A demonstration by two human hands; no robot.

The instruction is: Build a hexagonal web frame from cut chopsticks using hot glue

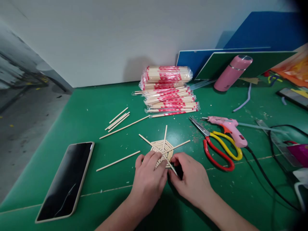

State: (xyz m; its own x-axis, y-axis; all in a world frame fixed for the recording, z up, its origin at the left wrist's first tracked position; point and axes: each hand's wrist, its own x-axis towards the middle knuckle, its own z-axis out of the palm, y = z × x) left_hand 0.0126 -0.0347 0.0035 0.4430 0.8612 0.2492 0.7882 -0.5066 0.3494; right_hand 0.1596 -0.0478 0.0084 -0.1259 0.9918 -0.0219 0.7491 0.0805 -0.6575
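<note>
A web-like piece of pale wooden sticks (169, 146) lies on the green table, with longer sticks crossing at its middle and poking out past its edge. Over its lower left part rests my left hand (150, 173), its fingers bent and pressed on the sticks. My right hand (189, 175) is at the lower right edge, thumb and fingers closed around the end of a crossing stick. Fingers of both hands hide the near side of the piece. Loose sticks (117, 161) lie to the left, with several shorter cut ones (119, 122) farther back.
Packs of wrapped chopsticks (168, 96) are piled by the wall. Scissors (218, 147) with red and yellow handles and a pink glue gun (231, 126) with a cord lie right. A phone (66, 183) is left, a pink bottle (233, 73) at the back right.
</note>
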